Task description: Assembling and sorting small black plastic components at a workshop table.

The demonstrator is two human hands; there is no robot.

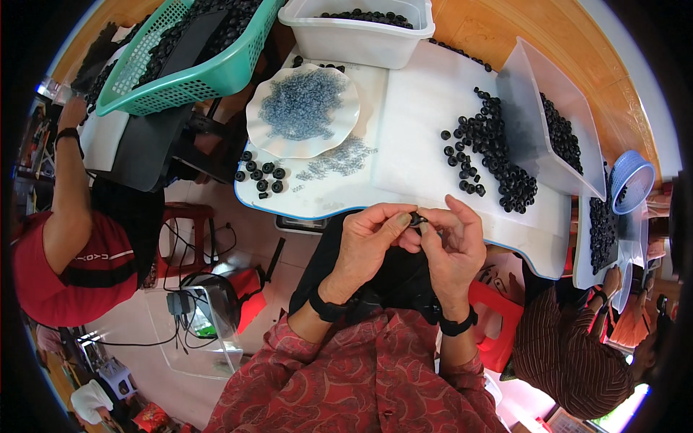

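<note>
Just off the table's near edge, both my hands meet over a small round black part (416,219), which looks like a little wheel or knob. My left hand (372,234) pinches it between thumb and forefinger. From the other side, the thumb and fingers of my right hand (456,252) close on it too; whether they also hold a tiny piece is hidden. Ahead on the left lies a scalloped white plate (350,110) heaped with tiny greyish, see-through pieces. Several similar black parts (263,173) sit below the plate, and a larger pile of black parts (498,155) spreads ahead on the right.
A white tub (354,45) and a clear bin (520,94), both with black parts, stand at the far side. Left is a green basket (195,88). People work at the left (72,245) and right (570,353). Cables (189,317) hang by a clear box.
</note>
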